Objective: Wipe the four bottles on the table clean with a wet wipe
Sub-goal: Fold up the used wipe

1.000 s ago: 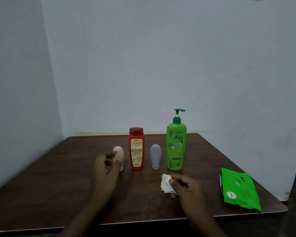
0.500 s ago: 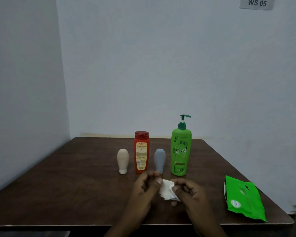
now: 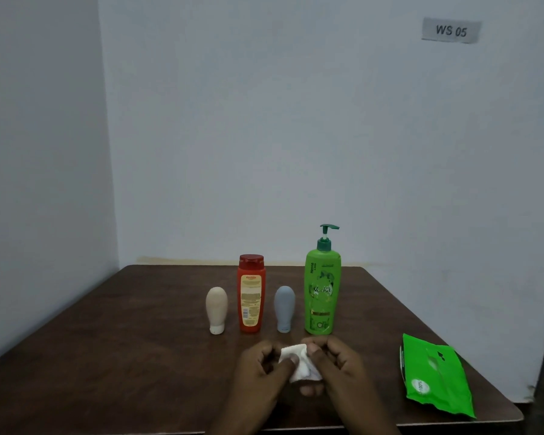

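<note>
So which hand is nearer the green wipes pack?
Right. The right hand holds the wipe left of the pack; the left hand is farther left, across the wipe.

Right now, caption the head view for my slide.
A wet wipe pinched between left hand and right hand, four standing bottles behind, green wipe pack beside.

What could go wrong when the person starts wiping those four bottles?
The bottles stand close together in a row, so reaching for one could knock a neighbour over, perhaps the tall green pump bottle. The small beige squeeze bottle and small grey squeeze bottle stand on narrow caps. A push from the crumpled white wet wipe might topple them unless one hand steadies them, and both the left hand and right hand pinch the wipe.
</note>
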`<state>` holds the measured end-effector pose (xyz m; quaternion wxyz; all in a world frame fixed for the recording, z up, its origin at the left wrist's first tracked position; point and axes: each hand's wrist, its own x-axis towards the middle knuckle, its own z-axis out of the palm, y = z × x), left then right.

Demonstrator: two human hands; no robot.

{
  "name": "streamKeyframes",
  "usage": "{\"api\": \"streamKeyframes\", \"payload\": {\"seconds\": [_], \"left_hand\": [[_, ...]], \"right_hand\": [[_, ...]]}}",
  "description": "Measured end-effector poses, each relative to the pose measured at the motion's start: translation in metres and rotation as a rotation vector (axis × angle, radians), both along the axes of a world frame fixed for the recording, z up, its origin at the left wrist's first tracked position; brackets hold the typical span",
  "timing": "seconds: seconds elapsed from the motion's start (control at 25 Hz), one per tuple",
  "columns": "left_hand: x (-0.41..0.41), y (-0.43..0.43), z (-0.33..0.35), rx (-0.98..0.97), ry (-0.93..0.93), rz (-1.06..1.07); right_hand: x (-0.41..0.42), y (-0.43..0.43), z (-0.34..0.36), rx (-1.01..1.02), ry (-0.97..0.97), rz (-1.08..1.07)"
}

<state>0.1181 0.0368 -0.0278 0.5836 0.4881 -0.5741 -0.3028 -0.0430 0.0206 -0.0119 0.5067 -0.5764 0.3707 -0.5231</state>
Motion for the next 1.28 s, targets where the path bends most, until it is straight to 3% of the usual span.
{"api": "streamKeyframes", "payload": {"seconds": [0.12, 0.24, 0.48, 0.8, 0.96, 1.08, 1.28], "left_hand": [[-0.011, 0.014, 0.019, -0.071, -0.045, 0.011], [-0.029, 0.024, 0.045, -0.080, 0.045, -0.157], [-0.085, 0.020, 0.068, 0.004, 0.248, -0.359], [-0.181, 0.001, 0.055, 0.226, 0.382, -0.581], [-0.244, 0.005, 0.039, 0.278, 0.394, -0.678], [-0.293, 0.002, -0.002, 0.314, 0.257, -0.767], [-0.357, 0.008, -0.082, 0.585, 0.156, -0.806]], "right_hand": [[-0.014, 0.009, 0.017, -0.061, 0.054, 0.032], [-0.037, 0.016, 0.028, -0.158, 0.111, 0.021], [-0.103, 0.040, 0.044, -0.175, -0.035, -0.159], [-0.196, 0.064, 0.031, -0.249, 0.069, -0.525], [-0.247, 0.091, 0.015, -0.157, -0.069, -0.605], [-0.284, 0.111, -0.018, 0.022, -0.159, -0.617], [-0.326, 0.131, -0.100, 0.296, -0.174, -0.803]]}}
